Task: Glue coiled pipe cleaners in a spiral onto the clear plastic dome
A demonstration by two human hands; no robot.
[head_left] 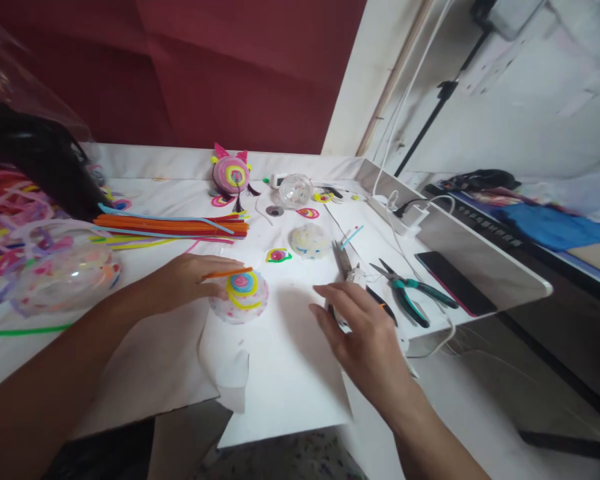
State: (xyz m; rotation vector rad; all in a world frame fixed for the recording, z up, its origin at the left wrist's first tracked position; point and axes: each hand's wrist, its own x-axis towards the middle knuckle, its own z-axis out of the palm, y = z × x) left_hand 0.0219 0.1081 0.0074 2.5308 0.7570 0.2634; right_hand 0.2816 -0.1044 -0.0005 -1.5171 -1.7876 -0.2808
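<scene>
My left hand [193, 283] is closed on a short orange pipe cleaner [230, 272], at the top of a clear domed piece [253, 310] with pink specks. Yellow, blue and pink pipe cleaner rings [241, 283] curve across that dome. On the right, my right hand [355, 320] has its thumb and fingertips apart, with nothing visible between them. Scissors [344, 260] lie just beyond it, blades pointing away; its fingers partly hide a whitish object with dark parts. Another speckled clear dome [309, 241] rests farther back.
Green-handled pliers [413, 293] and a phone [455, 283] lie at right. A bundle of orange pipe cleaners [175, 225] is at left, near a large clear speckled ball [67, 277]. At the back stands a pink one-eyed figure [231, 175]. White paper [290, 393] overhangs the front edge.
</scene>
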